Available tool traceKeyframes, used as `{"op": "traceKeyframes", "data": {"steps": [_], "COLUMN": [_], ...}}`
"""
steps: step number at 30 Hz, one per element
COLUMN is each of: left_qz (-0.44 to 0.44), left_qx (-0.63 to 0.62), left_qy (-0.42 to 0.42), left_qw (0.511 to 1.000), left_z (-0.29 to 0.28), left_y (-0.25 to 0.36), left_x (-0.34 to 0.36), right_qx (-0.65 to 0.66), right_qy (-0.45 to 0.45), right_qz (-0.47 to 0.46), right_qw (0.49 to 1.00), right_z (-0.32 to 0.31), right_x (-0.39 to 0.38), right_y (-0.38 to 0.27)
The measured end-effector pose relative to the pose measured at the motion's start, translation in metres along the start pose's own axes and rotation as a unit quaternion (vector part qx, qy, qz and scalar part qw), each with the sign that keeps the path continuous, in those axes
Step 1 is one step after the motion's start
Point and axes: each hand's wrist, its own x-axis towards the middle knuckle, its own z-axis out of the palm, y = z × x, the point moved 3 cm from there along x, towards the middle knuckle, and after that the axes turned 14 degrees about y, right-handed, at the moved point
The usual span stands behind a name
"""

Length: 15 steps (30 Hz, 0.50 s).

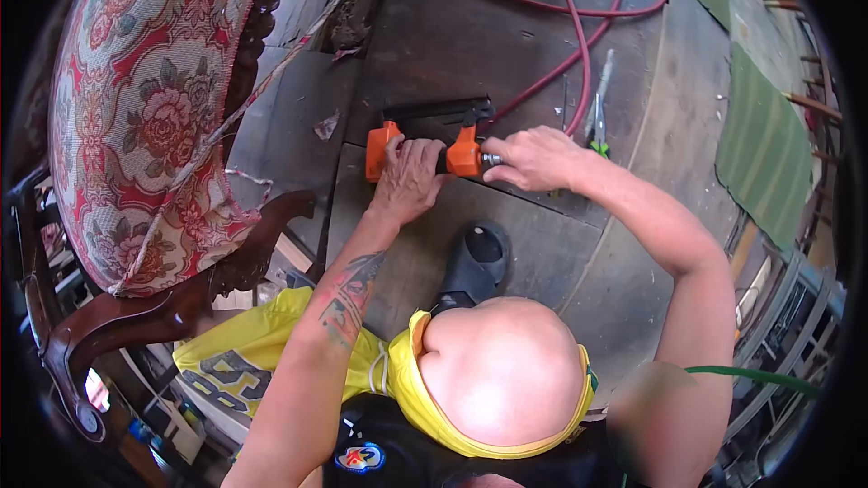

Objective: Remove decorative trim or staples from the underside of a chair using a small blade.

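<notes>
Head view, looking steeply down: I see my left hand [409, 179] wrapped over the grip of an orange and black pneumatic staple gun [425, 140], fingers clenched around its middle so the handle is mostly covered. The gun lies low over the grey wooden floor [470, 45], its black magazine running along the far side and its orange body showing at both ends of my fist. My right hand [535, 158] is at the gun's right end, fingertips pinched on the small metal fitting that sticks out of the orange end cap; whether it grips tightly or only touches I cannot tell. A red air hose [579, 36] curls across the floor beyond the gun and runs down toward that same end, though the join itself is hidden behind my right hand. Just beside the hose, past my right wrist, lies a pair of pliers with green handles [597, 117]. To my left stands an upholstered chair with a red floral fabric back and dark carved wooden frame [145, 117], tipped toward me, a loose cord trailing from it across the floor. Below the hands I see a black rubber sandal [475, 262] and yellow shorts [244, 348].
</notes>
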Motion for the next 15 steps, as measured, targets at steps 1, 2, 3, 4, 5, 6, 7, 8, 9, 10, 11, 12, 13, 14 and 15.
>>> {"op": "traceKeyframes", "data": {"steps": [1,2,3,4,5,6,7,8,9,10,11,12,13,14,15], "left_qz": [0.006,0.011,0.009,0.016,0.022,0.017,0.024,0.033,0.03,0.036,0.042,0.041,0.039,0.036,0.037], "left_qx": [-0.006,-0.012,-0.006,0.001,0.007,0.008,0.019,0.03,0.028,0.025,0.021,0.02,0.016,0.012,0.012], "left_qy": [0.004,0.009,0.012,0.02,0.028,0.025,0.027,0.03,0.028,0.035,0.043,0.041,0.035,0.029,0.028], "left_qw": [1.0,1.0,1.0,1.0,0.999,1.0,0.999,0.999,0.999,0.998,0.998,0.998,0.999,0.999,0.999], "left_z": [-0.001,-0.002,-0.004,-0.004,-0.004,-0.003,-0.002,-0.001,0.0,-0.001,-0.001,-0.001,-0.001,-0.001,-0.001], "left_y": [0.002,0.004,-0.001,-0.005,-0.009,-0.008,-0.008,-0.009,-0.009,-0.01,-0.009,-0.01,-0.01,-0.01,-0.009], "left_x": [-0.007,-0.014,-0.009,-0.005,0.0,-0.002,-0.003,-0.003,-0.004,-0.004,-0.004,-0.004,-0.004,-0.004,-0.005], "right_qx": [-0.001,-0.002,-0.003,-0.006,-0.01,-0.007,-0.003,0.001,0.002,0.01,0.017,0.031,0.032,0.036,0.039], "right_qy": [0.021,0.042,0.045,0.043,0.042,0.037,0.008,-0.02,-0.024,-0.02,-0.015,-0.006,-0.007,-0.001,0.006], "right_qz": [-0.029,-0.058,-0.065,-0.068,-0.071,-0.074,-0.049,-0.023,-0.023,-0.026,-0.029,-0.03,-0.029,-0.036,-0.042], "right_qw": [0.999,0.997,0.997,0.997,0.997,0.997,0.999,1.0,0.999,0.999,0.999,0.999,0.999,0.999,0.998], "right_z": [0.009,0.016,0.016,0.015,0.014,0.014,0.012,0.013,0.014,0.015,0.015,0.012,0.012,0.012,0.011], "right_x": [-0.003,-0.005,0.001,0.008,0.015,0.017,0.019,0.02,0.021,0.021,0.021,0.021,0.02,0.019,0.019], "right_y": [-0.001,-0.002,0.0,0.003,0.006,0.003,0.003,0.003,0.004,0.005,0.006,0.005,0.006,0.008,0.007]}}
